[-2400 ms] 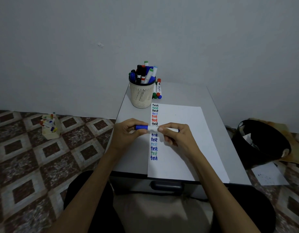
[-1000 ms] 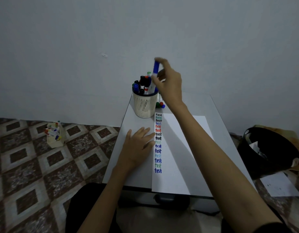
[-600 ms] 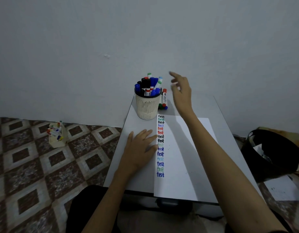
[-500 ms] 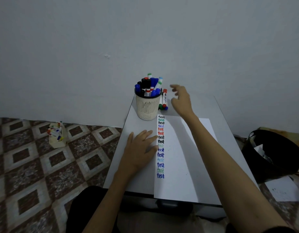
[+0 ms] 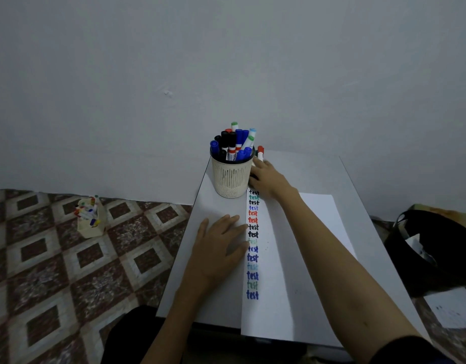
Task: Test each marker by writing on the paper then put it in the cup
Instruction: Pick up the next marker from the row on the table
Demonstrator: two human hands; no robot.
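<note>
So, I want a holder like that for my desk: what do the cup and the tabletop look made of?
The cup looks like cream moulded plastic, matte: its wall is a regular grid of slots. The table seems smooth grey laminate or painted board; which, I cannot tell.

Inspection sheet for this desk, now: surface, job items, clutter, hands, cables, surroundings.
Surface: grey table; white paper lying flat on its right part.
Job's things: mesh cup full of capped markers; loose markers at the cup's right; column of "test" words down the paper's left edge.
Clutter: nothing seen.
Hands: left hand flat on table and paper edge; right hand reaches the loose markers, grip unclear.
Cables: nothing seen.
Surroundings: marker holder on tiled floor; black bin; sheet on floor.
</note>
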